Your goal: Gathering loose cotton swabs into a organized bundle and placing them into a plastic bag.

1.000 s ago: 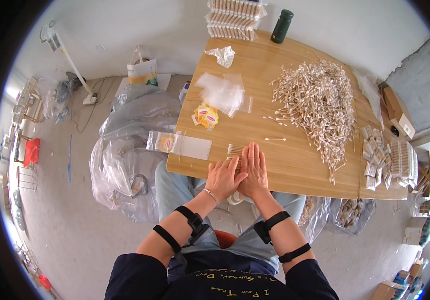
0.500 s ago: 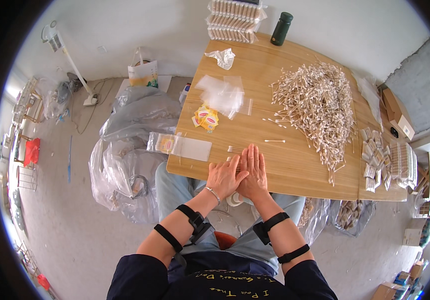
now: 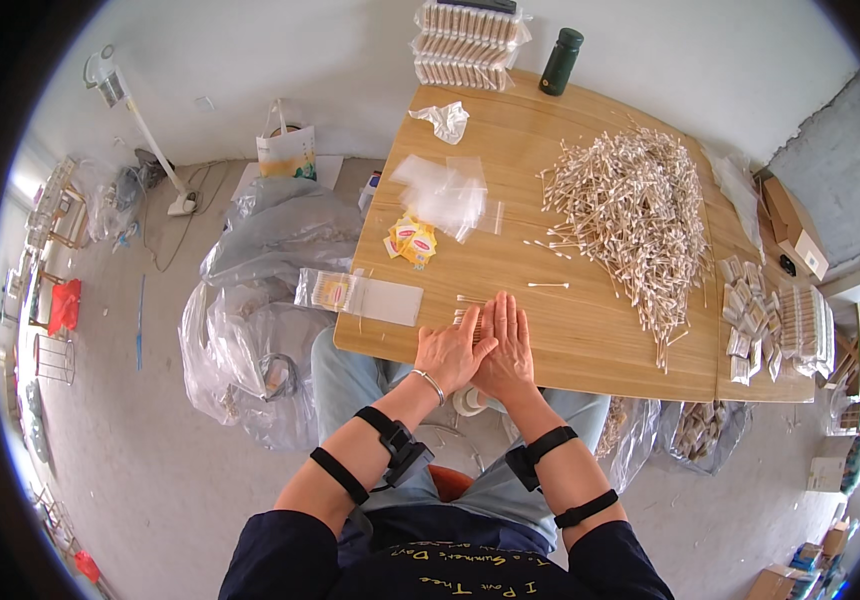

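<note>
On the near edge of the table, my left hand [image 3: 446,353] has its fingers closed over a small row of cotton swabs [image 3: 464,311], its thumb reaching toward my other palm. The white tips stick out past the fingers on the left. My right hand [image 3: 505,345] is stretched flat with fingers together, its palm side against the swabs' right ends. Most of the row is hidden beneath the hands. A single cotton swab [image 3: 548,285] lies just beyond my right fingertips. Left of my hands rests a clear bag [image 3: 334,291] with swabs and a yellow card, beside a white card [image 3: 390,301].
A large heap of loose swabs [image 3: 635,215] covers the table's right. Yellow cards [image 3: 412,240], clear bags [image 3: 442,195] and crumpled white paper [image 3: 444,121] lie on the left. Packed swab bundles [image 3: 468,45] and a green bottle [image 3: 561,62] stand behind; small packs [image 3: 747,310] sit far right.
Both hands stay together at nearly the same spot. Fewer swab tips show beyond my left fingers, and the view has shifted slightly.
</note>
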